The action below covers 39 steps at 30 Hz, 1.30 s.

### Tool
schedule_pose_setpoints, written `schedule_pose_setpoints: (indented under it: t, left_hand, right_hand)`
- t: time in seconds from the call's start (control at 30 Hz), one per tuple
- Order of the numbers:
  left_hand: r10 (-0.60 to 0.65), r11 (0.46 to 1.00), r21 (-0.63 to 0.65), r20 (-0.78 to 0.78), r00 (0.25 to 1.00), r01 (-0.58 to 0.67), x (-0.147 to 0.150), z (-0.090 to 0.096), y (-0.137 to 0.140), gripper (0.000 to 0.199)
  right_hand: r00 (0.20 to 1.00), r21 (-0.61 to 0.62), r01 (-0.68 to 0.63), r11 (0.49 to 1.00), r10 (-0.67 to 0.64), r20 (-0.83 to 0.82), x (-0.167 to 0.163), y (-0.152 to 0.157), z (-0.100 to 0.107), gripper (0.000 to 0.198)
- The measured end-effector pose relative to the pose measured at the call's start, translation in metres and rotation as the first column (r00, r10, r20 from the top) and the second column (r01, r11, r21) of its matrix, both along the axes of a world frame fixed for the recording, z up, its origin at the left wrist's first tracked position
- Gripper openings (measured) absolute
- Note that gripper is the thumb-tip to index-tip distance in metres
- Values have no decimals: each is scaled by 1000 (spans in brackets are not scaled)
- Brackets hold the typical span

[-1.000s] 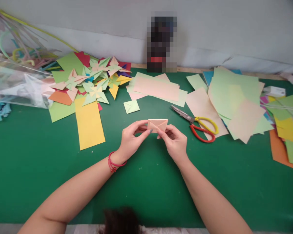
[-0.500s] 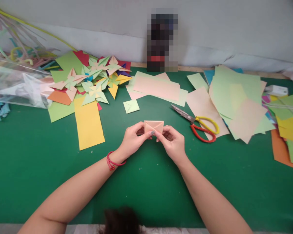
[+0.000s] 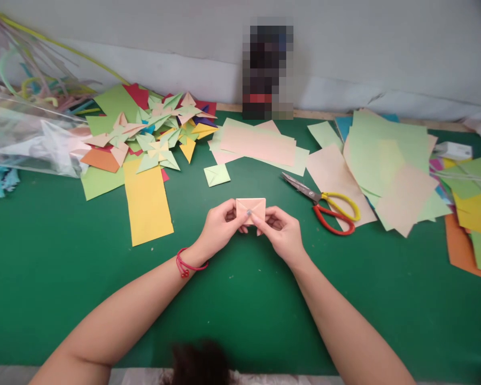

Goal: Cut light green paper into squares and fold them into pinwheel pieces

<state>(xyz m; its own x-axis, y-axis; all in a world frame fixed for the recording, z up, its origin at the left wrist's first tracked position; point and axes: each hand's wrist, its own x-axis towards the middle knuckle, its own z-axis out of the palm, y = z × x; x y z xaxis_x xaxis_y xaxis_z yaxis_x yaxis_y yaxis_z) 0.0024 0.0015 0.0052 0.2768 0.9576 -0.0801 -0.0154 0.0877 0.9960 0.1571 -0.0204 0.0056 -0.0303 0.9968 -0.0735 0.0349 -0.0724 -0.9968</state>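
A small folded pink paper square [image 3: 251,205] with crossing creases is held up above the table. My left hand [image 3: 221,220] pinches its left side, thumb on the front near the middle and fingers behind. On the right side my right hand [image 3: 284,231] grips it the same way, thumb at its lower front. The fingers behind the paper are partly hidden. Just beyond, a folded light green paper square [image 3: 217,175] lies flat on the green table [image 3: 240,310]. Scissors [image 3: 318,200] with one yellow and one red handle rest to the right, blades pointing up-left.
Folded paper stars [image 3: 158,152] are heaped at the back left, beside a yellow sheet [image 3: 149,206] and a clear plastic bag [image 3: 32,133]. Pink and green strips [image 3: 260,141] lie at the back middle. Stacked sheets [image 3: 385,155] cover the right. A blurred-out object [image 3: 268,69] stands against the wall.
The pink paper square has tilted to show more of its front, and my left thumb sits slightly higher on it. Both hands keep their hold.
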Motion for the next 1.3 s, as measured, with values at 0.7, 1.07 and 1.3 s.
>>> schedule_pose_setpoints:
  t: [0.7,1.07,1.3]
  left_hand:
    - [5,1000,-26,4,1000,-5,0,-2,2,24]
    - [16,999,-48,-65,998,-19,-1,-2,0,25]
    - [-5,1000,1,-100,995,5,-2,-4,0,26]
  right_hand:
    - [1000,-4,-10,1000,10,-30,0,-1,-3,14]
    - [998,2,-66,998,66,17,0,-2,-2,13]
    - [999,-7,-50,999,50,-7,0,-1,-3,11]
